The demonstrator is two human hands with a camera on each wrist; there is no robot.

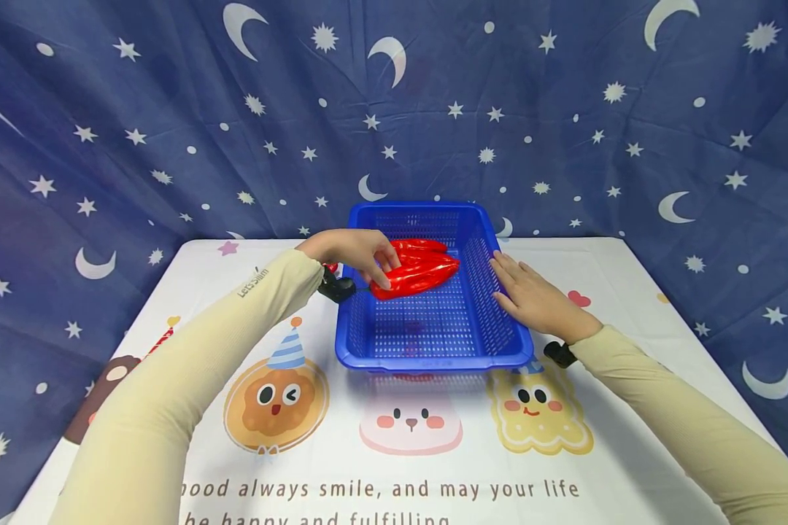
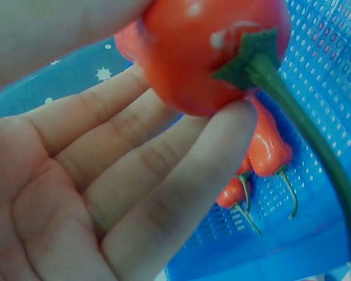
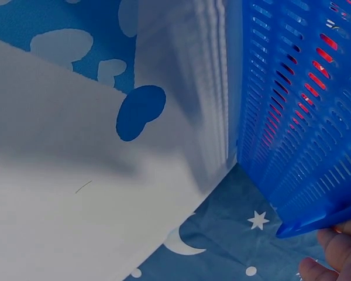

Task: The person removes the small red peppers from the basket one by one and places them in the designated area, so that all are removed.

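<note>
My left hand [image 1: 361, 250] reaches over the left rim of a blue plastic basket [image 1: 433, 363] and pinches a long, glossy red pepper [image 1: 415, 280] near its stem end. In the left wrist view, thumb and fingertips hold the held pepper's round end, with its green cap and long curved stem [image 2: 304, 126] toward the camera. Beyond it, more red peppers [image 2: 270, 146] lie inside the basket. My right hand [image 1: 540, 297] rests on the basket's right rim, fingers extended; in the right wrist view its fingertips [image 3: 342, 246] touch the rim.
Under the basket is a white tablecloth [image 1: 289, 452] printed with cartoon faces and lettering. A dark blue curtain [image 1: 433, 95] with moons and stars hangs behind the table. Black wrist cameras [image 1: 559, 354] sit at both wrists. A bit of red [image 1: 332, 268] shows beside the left wrist.
</note>
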